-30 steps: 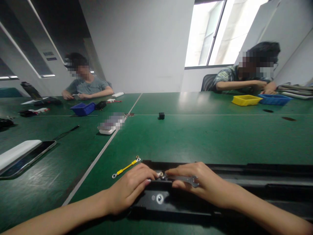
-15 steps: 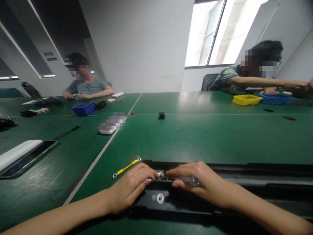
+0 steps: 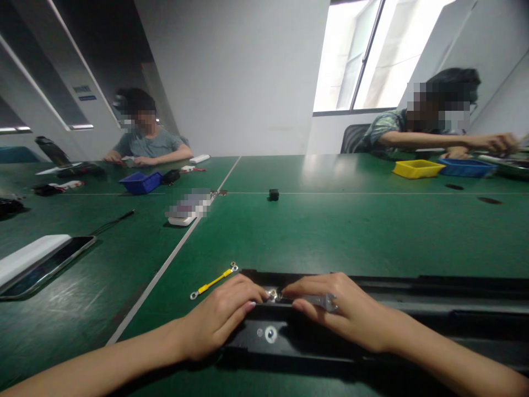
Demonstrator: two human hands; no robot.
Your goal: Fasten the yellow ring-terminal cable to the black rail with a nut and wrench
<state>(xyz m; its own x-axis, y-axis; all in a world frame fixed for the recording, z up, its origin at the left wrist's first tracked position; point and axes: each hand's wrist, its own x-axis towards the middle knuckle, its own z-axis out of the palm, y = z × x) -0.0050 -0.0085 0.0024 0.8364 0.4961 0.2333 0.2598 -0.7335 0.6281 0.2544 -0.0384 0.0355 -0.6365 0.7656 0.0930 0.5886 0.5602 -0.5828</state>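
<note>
A long black metal housing [image 3: 306,361] lies across the table in front of me. My right hand [image 3: 343,309] pinches a small open-ended wrench [image 3: 326,301], its open jaw pointing right and its other end beside a nut [image 3: 273,294] on the housing. My left hand [image 3: 227,311] rests over the housing's left end, with bent fingertips right by the nut. Whether those fingers grip anything is hidden. On the housing's near face sits a round metal fastener [image 3: 271,334]. Left of the housing lies a yellow wire with ring terminals [image 3: 215,282].
A phone [image 3: 53,264] and a white box [image 3: 28,256] lie at the left. A small black block [image 3: 273,194] stands mid-table. Blue [image 3: 140,183] and yellow [image 3: 417,169] bins stand farther back. Two people sit across the green table [image 3: 330,237].
My right hand and the wrench have turned very slightly; the wrench's open jaw sits a little higher. My left hand stays in place. The person at the right has drawn their outstretched hand back.
</note>
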